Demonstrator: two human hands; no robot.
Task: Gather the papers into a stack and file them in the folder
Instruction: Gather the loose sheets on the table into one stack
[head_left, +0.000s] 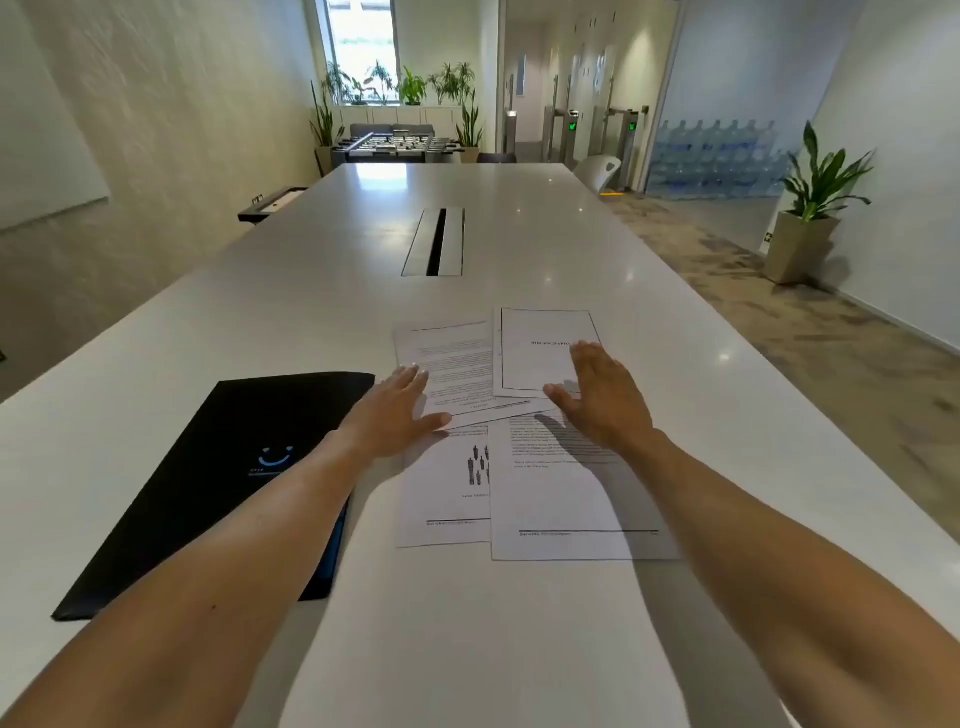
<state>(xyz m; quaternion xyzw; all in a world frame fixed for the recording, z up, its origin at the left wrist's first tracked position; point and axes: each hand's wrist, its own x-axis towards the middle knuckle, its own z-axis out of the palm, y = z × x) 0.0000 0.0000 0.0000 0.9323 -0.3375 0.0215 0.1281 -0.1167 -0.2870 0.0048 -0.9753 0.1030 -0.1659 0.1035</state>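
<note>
Four printed papers lie loose in the middle of the white bench, overlapping, none squared. Far right: title page with a framed border, lying on top of a text page at far left. Near side: a sheet with small dark figures, partly under a larger text sheet. The black folder with the blue smile mark lies closed, just left of the papers, its near edge under my left forearm.

My left hand is open, fingers spread, palm down at the left edge of the far text page. My right hand is open too, flat over the lower corner of the title page; contact looks likely, cannot confirm.

Step in hand, as I judge it: gathering, barely begun. Next move calls for sliding the two far pages toward the near pair, then squaring edges before the folder gets opened.
</note>
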